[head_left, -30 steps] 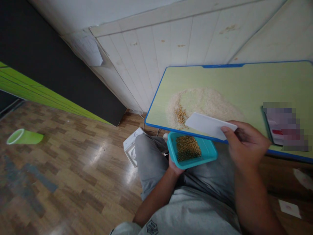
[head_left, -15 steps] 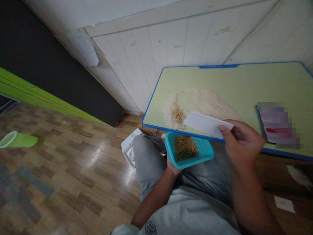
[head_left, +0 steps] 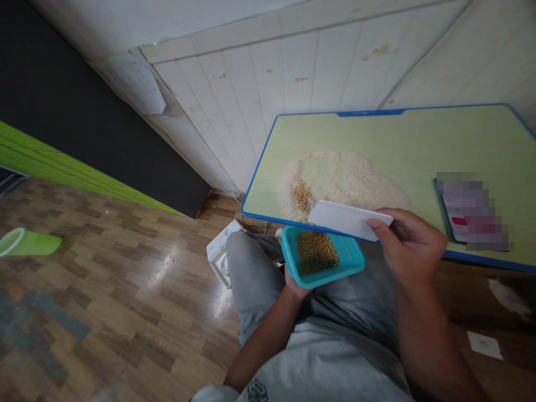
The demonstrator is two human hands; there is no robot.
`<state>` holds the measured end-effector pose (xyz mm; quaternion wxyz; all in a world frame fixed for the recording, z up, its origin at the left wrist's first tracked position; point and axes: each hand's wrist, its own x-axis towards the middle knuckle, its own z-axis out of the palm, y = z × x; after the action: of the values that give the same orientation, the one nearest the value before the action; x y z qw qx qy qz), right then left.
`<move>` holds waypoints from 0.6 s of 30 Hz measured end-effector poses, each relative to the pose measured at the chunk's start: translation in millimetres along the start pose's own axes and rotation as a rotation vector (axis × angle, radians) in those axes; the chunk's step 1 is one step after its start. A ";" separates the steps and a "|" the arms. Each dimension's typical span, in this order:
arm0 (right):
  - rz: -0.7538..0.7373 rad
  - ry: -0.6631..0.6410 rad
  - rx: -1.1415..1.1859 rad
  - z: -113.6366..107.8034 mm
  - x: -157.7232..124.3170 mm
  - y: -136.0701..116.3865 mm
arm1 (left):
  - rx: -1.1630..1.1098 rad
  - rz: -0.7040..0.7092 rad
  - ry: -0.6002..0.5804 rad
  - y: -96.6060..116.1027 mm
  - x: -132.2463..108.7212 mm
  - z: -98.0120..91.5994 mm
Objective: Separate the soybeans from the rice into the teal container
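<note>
- At the near edge of the table (head_left: 452,139), your right hand (head_left: 412,240) pinches a white scraper (head_left: 349,219) between thumb and fingers.
- Below that edge, your left hand (head_left: 296,283), partly hidden, grasps a blue tub (head_left: 352,257) of beans (head_left: 317,251).
- Beyond the scraper, loose beans (head_left: 302,195) and pale grains (head_left: 358,173) lie spread out.

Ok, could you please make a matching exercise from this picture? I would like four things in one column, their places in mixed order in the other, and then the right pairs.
Things:
1. Blue-green tub
2. White scraper
3. Pale grains
4. Green container

Places:
A. On the floor
B. In the right hand
C. In the left hand
D. Spread on the table

Right pairs: 1-C, 2-B, 3-D, 4-A
</note>
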<state>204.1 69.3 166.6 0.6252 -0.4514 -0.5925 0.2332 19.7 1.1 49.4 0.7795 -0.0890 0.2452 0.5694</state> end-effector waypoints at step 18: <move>0.005 -0.036 -0.047 15.4 -0.3 -2.9 | 0.137 0.040 0.090 1.8 0.6 16.8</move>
<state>188.7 72.0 167.2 0.6029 -0.4632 -0.6079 0.2290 22.9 9.3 63.9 0.7606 -0.0562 0.3199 0.5622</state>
